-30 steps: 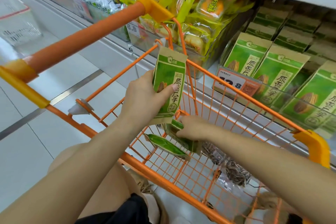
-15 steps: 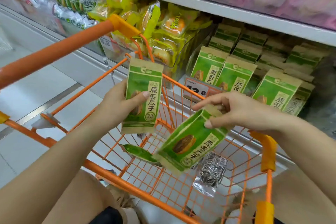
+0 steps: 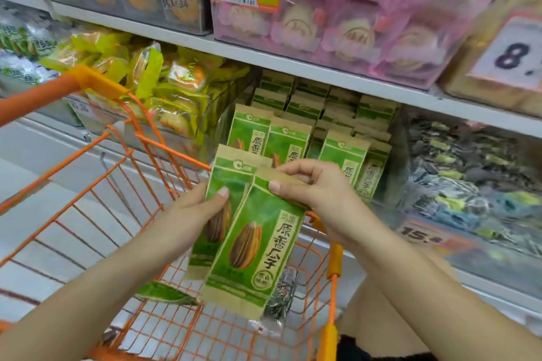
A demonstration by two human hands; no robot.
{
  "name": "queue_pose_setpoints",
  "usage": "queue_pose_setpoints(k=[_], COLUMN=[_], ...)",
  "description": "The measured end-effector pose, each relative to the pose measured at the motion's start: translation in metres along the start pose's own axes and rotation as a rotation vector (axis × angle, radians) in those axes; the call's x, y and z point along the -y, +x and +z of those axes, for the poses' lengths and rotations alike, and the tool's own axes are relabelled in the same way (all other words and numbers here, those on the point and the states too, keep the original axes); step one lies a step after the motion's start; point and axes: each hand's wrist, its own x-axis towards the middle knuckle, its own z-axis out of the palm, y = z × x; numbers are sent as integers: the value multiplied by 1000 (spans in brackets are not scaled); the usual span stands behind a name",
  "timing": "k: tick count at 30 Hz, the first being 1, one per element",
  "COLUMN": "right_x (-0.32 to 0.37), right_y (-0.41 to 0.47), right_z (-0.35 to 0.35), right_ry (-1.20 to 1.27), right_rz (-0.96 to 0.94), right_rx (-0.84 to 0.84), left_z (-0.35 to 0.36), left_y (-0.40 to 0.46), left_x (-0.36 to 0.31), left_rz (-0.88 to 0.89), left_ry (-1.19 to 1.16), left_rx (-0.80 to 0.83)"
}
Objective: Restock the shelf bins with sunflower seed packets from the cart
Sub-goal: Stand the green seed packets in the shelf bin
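Note:
My left hand (image 3: 195,211) holds a green sunflower seed packet (image 3: 227,173) upright, thumb across its front. My right hand (image 3: 315,190) pinches the top of a second green packet (image 3: 258,249), which overlaps the front of the first. Both packets hang above the orange wire cart (image 3: 123,176). Another green packet (image 3: 164,293) lies in the cart bottom, beside a clear bag of striped seeds (image 3: 281,296). Just behind my hands, the shelf bin (image 3: 381,179) holds several rows of the same green packets (image 3: 346,155), standing upright.
Yellow snack bags (image 3: 173,88) fill the bin to the left. Dark seed bags (image 3: 469,173) fill the bin to the right. The upper shelf (image 3: 264,58) carries pink and brown boxed pastries with 8.8 price tags. The cart's orange handle (image 3: 35,99) crosses the left.
My right hand has lifted its packet from a tilt above the cart to upright against the packet in my left hand. Both hands rose toward the shelf, and my view tipped up.

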Motion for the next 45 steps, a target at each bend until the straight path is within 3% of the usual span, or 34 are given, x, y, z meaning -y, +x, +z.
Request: queue_pose_setpoints(k=[2,7,13,15,19,22,24,28,33,36,39,45], right_x=[1,-3,-16,-19,-17,-23,-25,-27,-32,-37,-40,-39], right_y=[-2,-6,-21,-29,-52,-61,-65,-70,-61,-54,-46,-25], right_z=[-6,-22,-50,-70,-115,-142,-159,-187,-197,-197,-195,-181], right_ry=[10,-139,-246,-173,184,98,112,159,190,169,196,345], right_rz=[-30,-215,-303,-145,131,116,102,39,-1,-21,-48,-111], right_rx=[-58,-266,-402,-342,-25,-87,-200,-419,-493,-517,-516,-496], left_z=[14,42,84,95,127,152,155,150,165,168,159,155], left_y=[-2,-12,-11,-4,3,17,37,95,132,140,147,145], left_x=[-11,-27,-41,-49,-64,-75,-80,-80,-85,-88,-89,-79], left_rz=[-6,-15,-29,-6,39,141,275,836,1071,1082,1006,1015], left_ry=[16,-45,-108,-142,-78,172,369,1145,1784,1928,1955,1988], left_rx=[38,324,304,348,467,507,421,66,311,427,434,432])
